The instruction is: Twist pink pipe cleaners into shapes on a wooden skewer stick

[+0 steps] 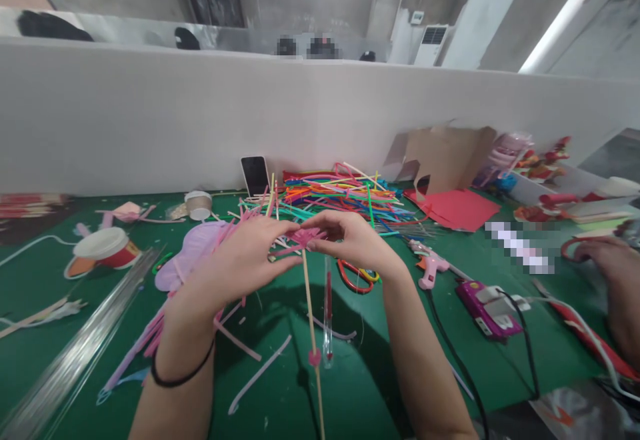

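Note:
Both my hands meet above the green table (360, 380). My left hand (240, 260) and my right hand (350, 237) are closed in a pinch on a small pink fringed piece (303, 237) at the top of a thin wooden stick (313, 333). The stick hangs down toward me and carries a small pink heart lower on it. Cut pink straw strips (240, 343) lie under and beside my left wrist, which wears a black band.
A pile of coloured straws (345, 193), a phone (255, 175), paper cups (103, 248), red scissors (353, 277), a pink glue gun (433, 268), a purple power strip (487, 307), red paper (457, 207) and cardboard lie around. Another person's hand (613, 273) rests at right.

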The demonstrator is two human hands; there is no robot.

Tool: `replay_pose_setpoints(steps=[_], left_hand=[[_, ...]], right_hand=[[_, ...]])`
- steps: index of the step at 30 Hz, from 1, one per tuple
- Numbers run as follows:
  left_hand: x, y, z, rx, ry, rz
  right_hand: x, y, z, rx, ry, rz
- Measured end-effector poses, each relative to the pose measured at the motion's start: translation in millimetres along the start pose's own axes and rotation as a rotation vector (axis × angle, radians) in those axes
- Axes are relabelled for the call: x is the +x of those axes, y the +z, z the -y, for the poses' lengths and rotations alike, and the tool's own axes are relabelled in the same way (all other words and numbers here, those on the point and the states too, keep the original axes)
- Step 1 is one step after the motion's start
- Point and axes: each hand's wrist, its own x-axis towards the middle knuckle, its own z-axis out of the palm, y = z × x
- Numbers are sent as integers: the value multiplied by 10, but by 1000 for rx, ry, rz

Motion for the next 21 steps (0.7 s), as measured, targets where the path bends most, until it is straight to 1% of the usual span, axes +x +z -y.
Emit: replay_pose_setpoints(steps=[1,3,6,8,11,14,17,21], left_hand=[[-14,-23,-5,-38,-37,57],[-28,-66,-17,-88,-109,118],[-20,-103,-10,-164,-181,131],[-7,-99,23,-239,-200,110],[16,-53,90,-353,-218,97],[45,15,132,-462,-221,129],[75,64,134,-554,-196,209],[105,100,120,-628,-164,340]], right_hand=[[7,12,-8,-2,-1,19],[27,41,-25,6,-5,48],[52,76,-46,59,8,65],[57,77,-47,105,62,47],[48,45,-22,124,151,-10],[37,5,23,101,188,-41],[40,-17,42,77,219,-54],[53,-33,-6,70,238,-22]])
